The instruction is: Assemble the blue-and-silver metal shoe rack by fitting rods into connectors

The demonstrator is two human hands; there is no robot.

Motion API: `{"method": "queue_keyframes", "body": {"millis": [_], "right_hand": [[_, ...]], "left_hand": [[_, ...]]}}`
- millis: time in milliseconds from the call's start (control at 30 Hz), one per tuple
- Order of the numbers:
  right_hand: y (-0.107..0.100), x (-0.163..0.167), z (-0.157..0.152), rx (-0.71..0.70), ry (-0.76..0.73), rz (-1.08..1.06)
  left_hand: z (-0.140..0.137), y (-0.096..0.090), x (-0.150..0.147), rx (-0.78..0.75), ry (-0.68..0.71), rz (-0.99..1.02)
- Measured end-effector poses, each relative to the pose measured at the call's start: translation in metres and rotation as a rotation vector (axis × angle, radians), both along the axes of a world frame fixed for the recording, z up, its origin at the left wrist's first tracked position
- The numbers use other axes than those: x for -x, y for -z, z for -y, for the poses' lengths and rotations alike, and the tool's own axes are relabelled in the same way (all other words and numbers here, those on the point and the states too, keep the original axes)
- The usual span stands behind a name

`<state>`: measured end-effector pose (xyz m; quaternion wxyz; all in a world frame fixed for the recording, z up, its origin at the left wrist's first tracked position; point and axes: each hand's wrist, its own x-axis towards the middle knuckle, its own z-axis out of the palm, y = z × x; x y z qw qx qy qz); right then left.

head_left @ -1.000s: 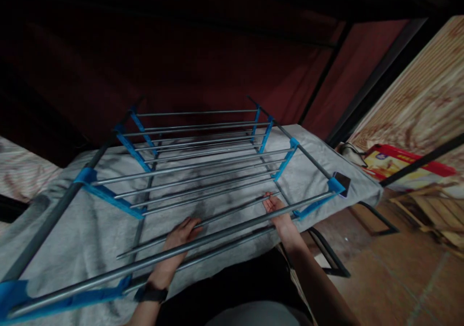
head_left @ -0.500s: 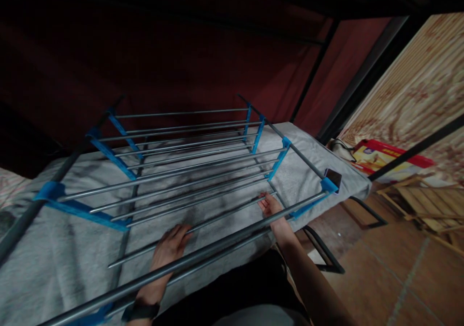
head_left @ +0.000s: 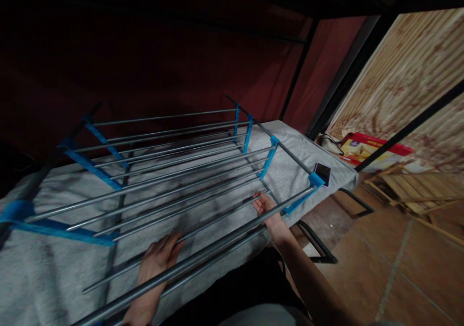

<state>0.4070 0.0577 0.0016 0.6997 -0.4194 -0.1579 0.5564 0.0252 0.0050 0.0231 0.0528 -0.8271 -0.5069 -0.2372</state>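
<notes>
Left fingers (head_left: 171,246) and right fingers (head_left: 258,201) hold a grey rod (head_left: 216,220), its left end protruding.

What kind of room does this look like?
Probably a bedroom: a gray blanket is spread out like bedding, a dark post rises beside it, and a phone lies on the blanket.

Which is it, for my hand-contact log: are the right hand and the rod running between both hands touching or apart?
Touching. The head view shows the right hand holding the rod near one end, no gap visible.
</notes>
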Motion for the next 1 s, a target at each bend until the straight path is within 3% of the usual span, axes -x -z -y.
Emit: {"method": "queue_keyframes", "body": {"millis": [200, 400, 800, 1000], "right_hand": [[-0.030, -0.003, 0.018, 0.021, 0.051, -0.107], [-0.049, 0.001, 0.052, 0.062, 0.054, -0.177], [-0.049, -0.024, 0.090, 0.122, 0.131, -0.190], [-0.048, -0.036, 0.102, 0.153, 0.176, -0.162]], "left_hand": [[0.005, -0.001, 0.016, -0.045, 0.113, -0.074], [0.013, -0.005, 0.021, -0.091, 0.101, -0.044], [0.017, -0.007, 0.013, -0.125, 0.265, -0.106], [0.029, -0.014, -0.004, -0.073, 0.169, -0.094]]}}
